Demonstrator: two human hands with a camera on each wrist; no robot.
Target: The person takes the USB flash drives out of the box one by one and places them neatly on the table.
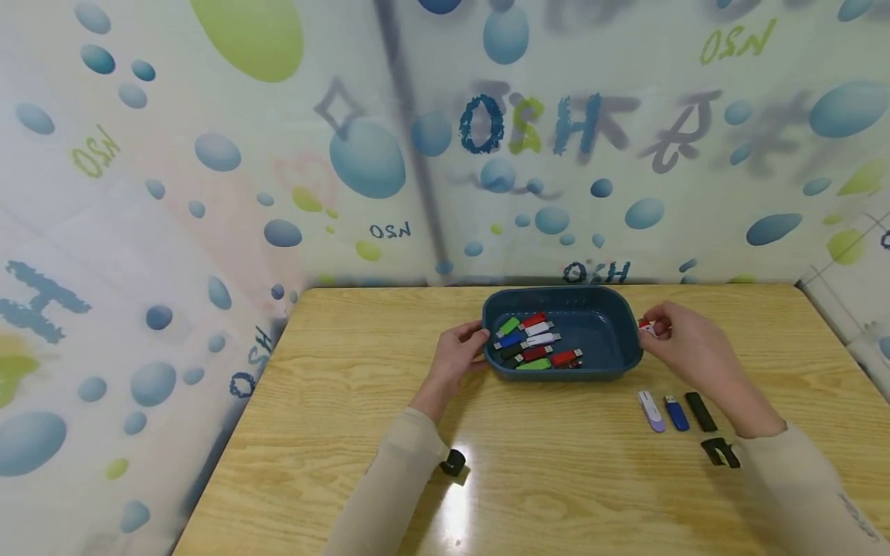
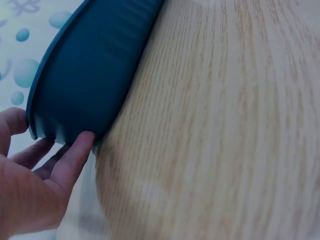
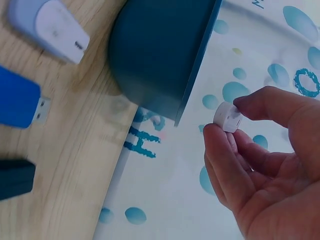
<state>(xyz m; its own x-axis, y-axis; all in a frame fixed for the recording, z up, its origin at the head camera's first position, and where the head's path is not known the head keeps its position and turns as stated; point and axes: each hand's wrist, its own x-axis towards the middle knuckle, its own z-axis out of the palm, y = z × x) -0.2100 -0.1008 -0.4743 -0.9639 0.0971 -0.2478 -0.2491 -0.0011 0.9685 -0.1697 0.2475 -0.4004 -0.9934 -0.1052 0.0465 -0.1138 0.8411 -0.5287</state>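
A dark blue plastic basin stands on the table with several USB flash drives in its left half, among them a green drive and a red drive. My left hand grips the basin's left end, thumb at the rim and fingers against the outer wall. Just beyond the right end, at rim height, my right hand pinches a white USB flash drive between thumb and fingers; some red shows by it in the head view. Most of that drive is hidden by the fingers.
In a row nearer me, right of the basin, lie a white-and-purple drive, a blue drive and a black drive. Small black pieces show beside both sleeves. A wall with a printed bubble pattern rises behind the wooden table.
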